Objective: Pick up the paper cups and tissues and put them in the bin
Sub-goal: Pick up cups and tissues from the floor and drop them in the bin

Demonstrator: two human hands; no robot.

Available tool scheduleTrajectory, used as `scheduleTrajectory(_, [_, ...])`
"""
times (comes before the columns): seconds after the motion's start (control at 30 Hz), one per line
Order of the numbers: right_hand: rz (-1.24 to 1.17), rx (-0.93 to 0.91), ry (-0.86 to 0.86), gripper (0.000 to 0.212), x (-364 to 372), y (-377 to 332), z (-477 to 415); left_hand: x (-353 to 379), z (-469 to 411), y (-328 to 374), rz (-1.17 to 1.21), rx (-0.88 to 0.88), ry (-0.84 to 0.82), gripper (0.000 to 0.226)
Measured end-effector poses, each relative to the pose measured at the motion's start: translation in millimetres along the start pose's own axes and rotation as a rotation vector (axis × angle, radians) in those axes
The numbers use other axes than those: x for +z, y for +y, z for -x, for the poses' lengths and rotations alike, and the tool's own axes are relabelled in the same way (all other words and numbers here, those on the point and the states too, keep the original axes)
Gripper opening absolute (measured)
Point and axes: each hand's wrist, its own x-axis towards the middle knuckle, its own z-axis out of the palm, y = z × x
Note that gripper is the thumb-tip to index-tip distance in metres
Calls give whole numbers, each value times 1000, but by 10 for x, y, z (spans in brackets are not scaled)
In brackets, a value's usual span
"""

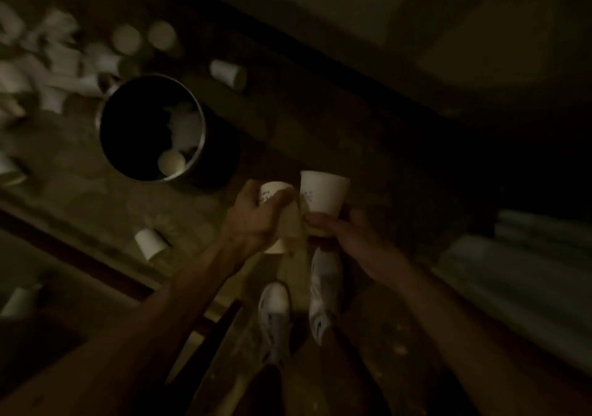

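Gripping cups (323,195), left hand (253,218), right hand (347,236), bin (201,120) near

head cam, single view | worn high, facing steeply down at floor (64,146) | forearms (179,287) enter from near edge, close | shoes (275,316) directly below | bin (150,127) far left | wide-angle, dim, far-left blurred

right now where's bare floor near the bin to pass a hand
Bare floor shows right of the bin, ahead of the left hand and right hand, and between bin and the lone cup. Up left of the bin, the pile of cups and tissues is crowded.
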Motion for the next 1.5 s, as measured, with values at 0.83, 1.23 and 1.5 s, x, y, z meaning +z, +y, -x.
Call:
scheduleTrajectory(0.83, [939, -18, -51, 80, 2381, -2211, -1696, -1853, -1521, -264, 408, -335, 483, 70])
scheduleTrajectory(1.23, [1458, 146, -373, 77, 2796, -2955, -2070, -2046, -1757, -95, 535, -461, 617, 65])
scheduleTrajectory(1.5, [1585, 45, -734, 16, 3190, -2363, -1677, -1847, -1220, -388, 801, -596, 879, 18])
